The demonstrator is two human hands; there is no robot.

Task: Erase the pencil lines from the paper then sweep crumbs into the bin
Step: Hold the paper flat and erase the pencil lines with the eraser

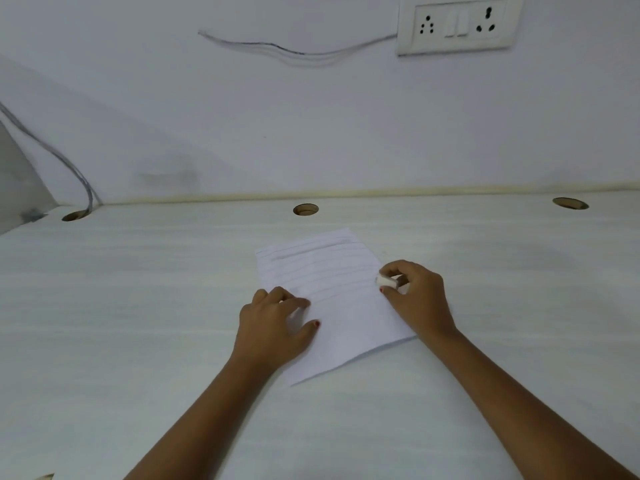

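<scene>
A white sheet of paper (pixel 332 292) lies tilted on the pale desk, with several faint horizontal pencil lines across its upper half. My left hand (pixel 273 327) rests flat on the sheet's left edge, fingers spread, pinning it down. My right hand (pixel 415 296) sits at the sheet's right edge, fingers pinched around a small white eraser (pixel 383 280) whose tip touches the paper. No crumbs or bin can be made out.
The white desk (pixel 138 306) meets the wall at the back, with three round cable holes (pixel 305 209) along that edge. A grey cable (pixel 69 164) drops into the left hole. A switch and socket panel (pixel 457 24) is on the wall above.
</scene>
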